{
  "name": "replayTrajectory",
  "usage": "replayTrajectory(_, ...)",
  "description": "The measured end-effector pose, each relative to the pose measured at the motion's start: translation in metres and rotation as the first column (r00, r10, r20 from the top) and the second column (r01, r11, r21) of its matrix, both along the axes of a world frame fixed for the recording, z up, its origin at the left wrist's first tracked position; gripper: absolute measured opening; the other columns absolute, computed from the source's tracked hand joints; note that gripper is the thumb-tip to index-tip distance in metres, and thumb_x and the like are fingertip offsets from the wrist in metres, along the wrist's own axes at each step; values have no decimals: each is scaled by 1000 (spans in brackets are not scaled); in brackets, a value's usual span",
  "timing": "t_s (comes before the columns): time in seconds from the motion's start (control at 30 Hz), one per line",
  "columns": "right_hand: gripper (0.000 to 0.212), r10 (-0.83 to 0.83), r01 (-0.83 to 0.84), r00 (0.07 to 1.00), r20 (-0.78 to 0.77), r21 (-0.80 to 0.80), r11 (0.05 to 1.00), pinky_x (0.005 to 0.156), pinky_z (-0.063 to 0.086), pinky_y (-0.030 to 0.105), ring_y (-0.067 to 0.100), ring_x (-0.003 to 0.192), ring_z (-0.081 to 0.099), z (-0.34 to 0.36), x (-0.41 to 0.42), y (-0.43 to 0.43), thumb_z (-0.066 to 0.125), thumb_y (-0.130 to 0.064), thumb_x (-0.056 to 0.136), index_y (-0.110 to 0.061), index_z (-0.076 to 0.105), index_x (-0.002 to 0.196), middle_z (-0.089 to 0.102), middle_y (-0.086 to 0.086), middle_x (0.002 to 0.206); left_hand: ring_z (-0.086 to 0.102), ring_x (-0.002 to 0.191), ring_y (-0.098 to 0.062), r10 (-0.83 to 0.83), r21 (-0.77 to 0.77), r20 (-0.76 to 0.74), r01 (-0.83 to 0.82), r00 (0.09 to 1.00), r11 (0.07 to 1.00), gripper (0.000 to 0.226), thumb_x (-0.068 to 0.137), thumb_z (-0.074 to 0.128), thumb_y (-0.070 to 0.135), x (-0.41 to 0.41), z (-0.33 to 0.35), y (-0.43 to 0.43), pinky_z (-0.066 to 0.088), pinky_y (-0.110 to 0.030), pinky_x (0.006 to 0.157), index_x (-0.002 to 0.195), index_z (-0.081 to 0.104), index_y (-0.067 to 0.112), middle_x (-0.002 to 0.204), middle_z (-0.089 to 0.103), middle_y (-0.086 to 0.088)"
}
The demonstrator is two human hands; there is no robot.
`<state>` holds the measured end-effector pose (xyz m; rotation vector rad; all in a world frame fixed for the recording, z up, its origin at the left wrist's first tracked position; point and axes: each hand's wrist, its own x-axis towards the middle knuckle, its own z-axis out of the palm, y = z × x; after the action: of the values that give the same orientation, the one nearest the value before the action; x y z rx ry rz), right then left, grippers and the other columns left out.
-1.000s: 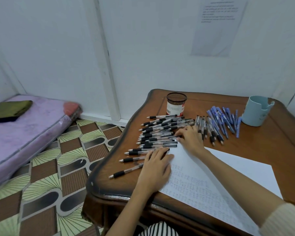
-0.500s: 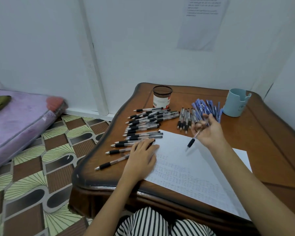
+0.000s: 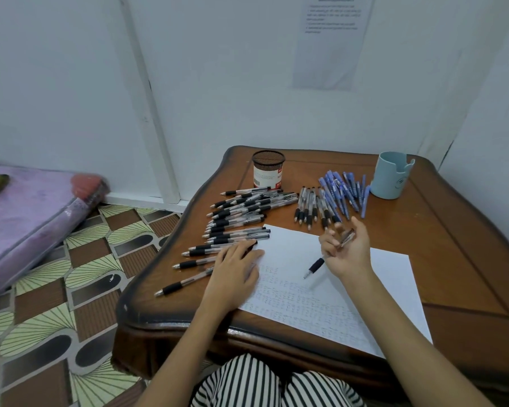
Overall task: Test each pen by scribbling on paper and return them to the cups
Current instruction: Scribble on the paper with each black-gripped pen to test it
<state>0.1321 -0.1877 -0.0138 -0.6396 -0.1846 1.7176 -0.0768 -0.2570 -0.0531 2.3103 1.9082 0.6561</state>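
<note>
Counter (image 3: 453,245): wooden, polished, set into the room's corner. Everything for the task sits on its far and left parts.

Paper (image 3: 388,277): a large white sheet running from mid-counter to the near edge, with faint rows of scribbles across it. We judge it thin and apt to slide on the polish.

Black-grip pens (image 3: 241,212): a loose spread along the left edge. A smaller row lies beside the blue pens (image 3: 341,192) toward the far right corner.

Cups: the mesh cup (image 3: 268,168) stands by the far edge, the blue cup (image 3: 393,176) near the far right corner. We can see no pens sticking out of either.

Left hand (image 3: 235,268): flat, fingers straight, pressing the sheet's left edge and lying over a few pens.

Right hand (image 3: 347,251): palm up over the sheet, with its fingers (image 3: 328,245) loosely curled round the pen's clear barrel.

Pen (image 3: 316,265): held slanted, tip down toward the near left. It appears just clear of the paper.

Handling, our judgement: the pen is light and stiff, and its smooth barrel is likely slippery. The black rubber sleeve near the tip is the place to pinch it for scribbling, so the hold would need to move down the pen. Only light pressure is needed.
</note>
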Motion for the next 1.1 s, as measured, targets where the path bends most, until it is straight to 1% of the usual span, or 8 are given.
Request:
replayTrajectory(0.13, 33, -5, 4, 996, 91, 18, 1000, 36, 40, 14, 6, 30, 34, -1, -7, 0, 41, -24, 98, -11, 50, 69, 47, -4, 47, 18, 139, -8, -4, 5, -2, 4, 1000, 1000, 37, 98, 37, 27, 0, -1, 0, 4, -29, 114, 134, 45, 29, 150, 28, 9)
replayTrajectory(0.3, 61, 35, -120, 734, 678, 78, 990, 48, 53, 25, 14, 42, 53, -9, -15, -6, 24, -43, 101, -8, 63, 71, 48, 4, 40, 18, 139, -7, -3, 3, 0, 3, 1000, 1000, 37, 98, 37, 27, -1, -2, 0, 3, -28, 114, 135, 45, 29, 150, 28, 10)
replayTrajectory(0.5, 23, -20, -196, 670, 742, 203, 959, 43, 47, 18, 7, 47, 48, -12, -26, -8, 65, -14, 87, -15, 53, 68, 51, 0, 58, 18, 139, -8, 0, 3, -12, 0, 1000, 1000, 38, 98, 37, 27, -1, -2, 1, 3, -29, 114, 135, 44, 30, 150, 28, 10)
replayTrajectory(0.67, 5, -16, -366, 599, 801, 292, 884, 45, 52, 25, 14, 47, 58, -25, -32, -12, 59, -14, 92, -16, 55, 94, 58, 9, 62, 17, 140, -8, 1, -2, -14, -1, 1000, 1000, 38, 98, 37, 27, -1, -2, 1, 3, -29, 114, 136, 43, 29, 151, 27, 10)
replayTrajectory(0.73, 12, 65, -518, 547, 835, 276, 809, 49, 51, 25, 19, 58, 63, -27, -31, -14, 55, -21, 95, -15, 59, 105, 67, 10, 75, 18, 139, -8, -2, 0, -22, 2, 1000, 1000, 39, 98, 34, 30, -2, -2, 2, 4, -29, 114, 136, 44, 29, 150, 28, 9)
replayTrajectory(0.83, 24, 14, -511, 499, 866, 281, 813, 45, 42, 19, 12, 49, 53, -27, -35, -17, 65, -26, 87, -6, 63, 76, 63, 7, 63, 20, 139, -8, 2, -3, -25, -2, 1000, 1000, 47, 93, 26, 35, -1, -2, 1, 5, -28, 113, 135, 45, 29, 149, 30, 9)
replayTrajectory(1.0, 50, -217, -395, 158, 963, 263, 880, 54, 40, 20, 4, 44, 47, -30, -52, -18, 70, -41, 81, -13, 49, 45, 50, -8, 42, 17, 140, -8, 6, 2, -32, -6, 999, 1000, 39, 98, 36, 28, -1, -2, 1, 4, -29, 114, 137, 42, 29, 151, 27, 9)
replayTrajectory(1.1, 46, -278, -420, 175, 945, 327, 847, 54, 41, 17, 4, 46, 52, -33, -58, -19, 70, -36, 82, -7, 54, 51, 57, 0, 49, 17, 140, -8, 8, 0, -30, -8, 1000, 1000, 39, 98, 36, 27, -1, -2, 1, 3, -27, 113, 137, 42, 28, 151, 27, 9)
